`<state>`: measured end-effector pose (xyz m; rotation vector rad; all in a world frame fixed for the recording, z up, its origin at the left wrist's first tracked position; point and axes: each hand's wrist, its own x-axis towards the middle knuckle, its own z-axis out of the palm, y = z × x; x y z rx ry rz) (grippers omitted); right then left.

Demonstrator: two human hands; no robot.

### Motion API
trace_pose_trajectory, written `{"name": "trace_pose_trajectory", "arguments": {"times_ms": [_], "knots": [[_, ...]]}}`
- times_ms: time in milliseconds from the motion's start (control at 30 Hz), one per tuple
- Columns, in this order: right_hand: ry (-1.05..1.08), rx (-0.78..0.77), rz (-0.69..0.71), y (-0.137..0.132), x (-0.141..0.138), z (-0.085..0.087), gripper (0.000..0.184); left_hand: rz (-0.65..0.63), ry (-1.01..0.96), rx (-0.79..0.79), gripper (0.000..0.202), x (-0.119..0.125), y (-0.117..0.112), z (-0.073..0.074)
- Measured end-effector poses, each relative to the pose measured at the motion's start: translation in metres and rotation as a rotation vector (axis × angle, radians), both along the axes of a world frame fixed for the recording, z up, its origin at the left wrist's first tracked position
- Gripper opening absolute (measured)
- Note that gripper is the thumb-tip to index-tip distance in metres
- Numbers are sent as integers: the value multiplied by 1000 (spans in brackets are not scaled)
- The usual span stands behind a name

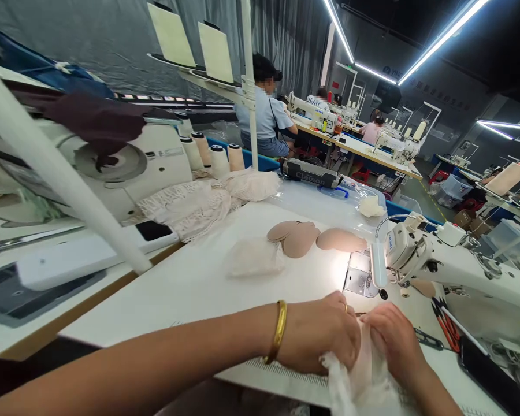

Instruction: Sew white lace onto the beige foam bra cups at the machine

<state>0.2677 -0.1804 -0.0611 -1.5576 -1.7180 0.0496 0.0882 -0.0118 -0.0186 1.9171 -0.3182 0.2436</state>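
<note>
Pale, thin fabric [360,370] hangs between my two hands at the front edge of the sewing table. My left hand [329,332], with a gold bangle at the wrist, is closed on the fabric's left side. On its other side my right hand [392,335] pinches the same cloth, fingers bent. Just beyond the hands is the lit needle plate [360,280] of a white sewing machine [455,260]. Beige oval pads [301,238] lie on the table behind, and a folded piece of sheer cream cloth [257,258] rests to their left.
Lace fabric [199,208] is heaped at the back left beside thread cones [219,162]. A white pole [65,173] crosses the left side. Scissors [446,323] and a black phone [494,375] lie at right. A co-worker [264,112] sits beyond the table.
</note>
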Motion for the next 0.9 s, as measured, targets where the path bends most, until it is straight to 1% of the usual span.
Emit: {"name": "trace_pose_trajectory", "arguments": {"times_ms": [33,67,100,133,167,267,367,433,500,667,767,900], "knots": [[-209,5,33,7,11,3,23,-12,-55,192,18,6,6,-2],[-375,10,65,15,19,4,24,-24,-105,374,24,14,12,-4],[-492,25,77,23,26,4,26,-36,-154,550,27,22,17,-7],[-563,35,70,29,31,3,27,-43,-189,677,27,31,22,-10],[-591,48,55,33,34,2,29,-45,-206,733,27,38,27,-13],[-531,39,-10,33,36,-1,34,-41,-198,761,23,50,33,-18],[-444,-26,-7,22,34,1,36,7,-165,786,22,49,31,-20],[-428,-78,-10,18,33,3,36,42,-159,808,22,46,27,-21],[-436,-111,-32,17,33,3,34,73,-164,806,21,46,24,-24],[-488,-97,-110,19,37,-2,35,105,-180,777,17,51,22,-33],[-496,-90,-139,19,39,-4,35,108,-196,757,16,53,23,-34],[-499,-95,-149,20,40,-5,36,107,-185,764,15,53,25,-31]]}}
